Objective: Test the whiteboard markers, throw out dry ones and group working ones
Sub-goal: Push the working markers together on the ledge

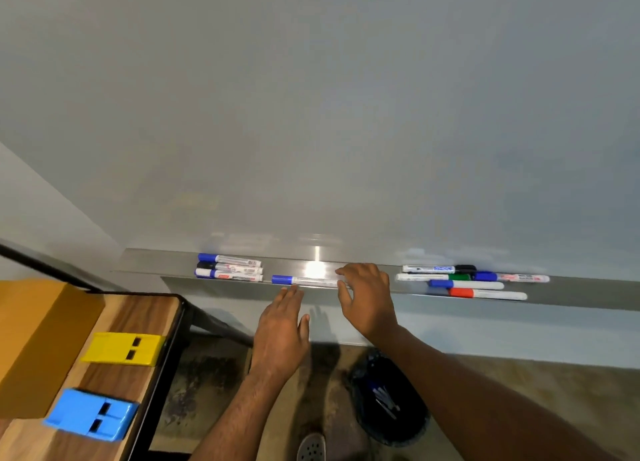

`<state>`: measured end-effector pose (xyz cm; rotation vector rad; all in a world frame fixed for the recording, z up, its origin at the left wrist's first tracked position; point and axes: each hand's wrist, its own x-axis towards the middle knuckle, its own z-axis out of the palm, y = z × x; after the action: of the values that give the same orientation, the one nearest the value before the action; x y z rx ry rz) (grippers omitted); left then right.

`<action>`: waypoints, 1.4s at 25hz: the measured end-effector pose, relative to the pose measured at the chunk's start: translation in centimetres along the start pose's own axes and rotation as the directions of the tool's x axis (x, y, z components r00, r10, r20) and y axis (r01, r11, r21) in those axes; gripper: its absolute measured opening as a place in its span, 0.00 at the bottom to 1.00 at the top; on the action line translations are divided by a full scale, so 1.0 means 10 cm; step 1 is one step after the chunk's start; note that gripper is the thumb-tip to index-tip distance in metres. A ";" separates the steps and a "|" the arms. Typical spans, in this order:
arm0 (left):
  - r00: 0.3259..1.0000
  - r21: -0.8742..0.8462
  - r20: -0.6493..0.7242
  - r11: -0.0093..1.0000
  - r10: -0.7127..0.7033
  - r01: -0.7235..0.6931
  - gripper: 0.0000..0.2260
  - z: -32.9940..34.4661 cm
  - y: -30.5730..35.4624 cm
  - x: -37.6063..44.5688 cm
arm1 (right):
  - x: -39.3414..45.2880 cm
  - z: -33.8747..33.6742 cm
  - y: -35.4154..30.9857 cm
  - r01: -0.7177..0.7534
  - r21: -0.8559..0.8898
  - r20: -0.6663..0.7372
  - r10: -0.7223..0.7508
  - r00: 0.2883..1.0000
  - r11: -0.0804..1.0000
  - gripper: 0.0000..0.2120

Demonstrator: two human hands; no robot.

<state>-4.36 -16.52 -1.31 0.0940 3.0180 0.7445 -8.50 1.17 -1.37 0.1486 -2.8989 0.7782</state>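
Observation:
A metal tray (588,296) runs along the foot of the whiteboard (311,114). Three capped markers (228,269) lie grouped at its left. Several more markers (467,282), with blue, green, red and black caps, lie at its right. One blue-capped marker (304,280) lies alone in the middle. My right hand (367,297) hovers over that marker's right end, fingers spread and loosely bent; whether they touch it I cannot tell. My left hand (282,332) is flat with straight fingers, its tips at the tray's front edge just below the marker.
A black bin (391,405) on the floor below my right arm holds several discarded markers. At left stands a wooden table (138,318) with a brown box (38,336), a yellow plastic block (123,349) and a blue one (90,414). My shoe (311,446) shows at the bottom.

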 end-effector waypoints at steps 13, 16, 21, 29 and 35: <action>0.939 0.008 0.183 0.955 0.290 -0.296 0.27 0.64 1.39 0.23 | -0.62 -0.82 1.57 -0.130 -0.390 -0.071 0.111 0.991 0.911 0.26; 0.939 0.011 0.220 0.962 0.264 -0.273 0.29 0.80 1.63 0.32 | -0.74 -0.96 1.93 -0.290 -0.420 -0.078 0.284 0.956 0.860 0.31; 0.941 0.126 0.257 0.958 0.221 -0.259 0.28 1.04 1.88 0.33 | -0.97 -1.10 2.39 -0.312 -0.400 -0.070 0.311 0.948 0.862 0.33; 0.924 0.209 0.296 0.928 0.240 -0.308 0.28 1.34 2.37 0.29 | -1.09 -1.40 2.85 -0.338 -0.376 -0.098 0.326 0.940 0.863 0.34; 0.942 0.197 0.228 0.936 0.246 -0.292 0.26 1.50 2.58 0.20 | -1.11 -1.38 2.93 -0.077 -0.441 -0.111 0.031 0.993 0.894 0.22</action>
<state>-4.36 13.34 -2.60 0.5655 2.9112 0.3662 0.14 34.07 -5.62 -0.0212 -2.9015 0.1038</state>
